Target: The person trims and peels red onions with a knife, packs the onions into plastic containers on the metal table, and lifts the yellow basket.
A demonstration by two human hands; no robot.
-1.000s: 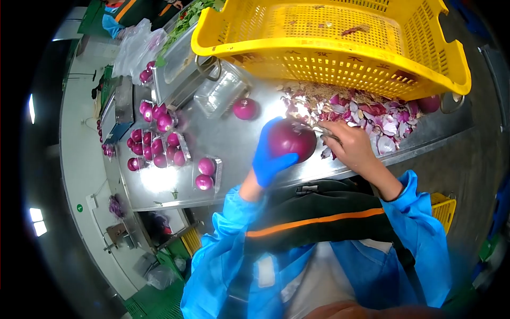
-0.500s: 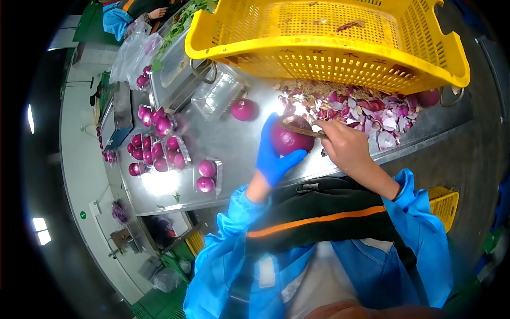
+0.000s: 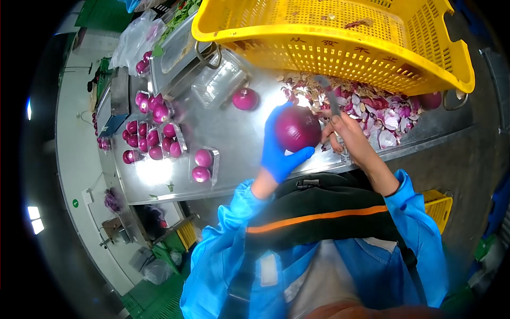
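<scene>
My left hand (image 3: 277,151), in a blue glove, is wrapped round the left side of a large red onion (image 3: 298,128) above the metal table. My bare right hand (image 3: 346,135) is closed on a knife (image 3: 333,101) just right of the onion, its blade pointing up and away from me. Beyond my right hand lies a heap of onion peels and roots (image 3: 387,118). Another red onion (image 3: 245,99) rests on the table, up and left of my left hand, beside a stack of clear plastic trays (image 3: 221,80).
A yellow crate (image 3: 324,45) stands at the table's far edge. Several trays of red onions (image 3: 154,138) sit at the left, with a two-onion tray (image 3: 203,165) closer. A metal container (image 3: 178,58) and a plastic bag (image 3: 134,42) are at the back left.
The knife has come off the onion's top and now stands to its right, blade up. The onion has been turned in my left hand. The person's arm at the upper left has mostly left view.
</scene>
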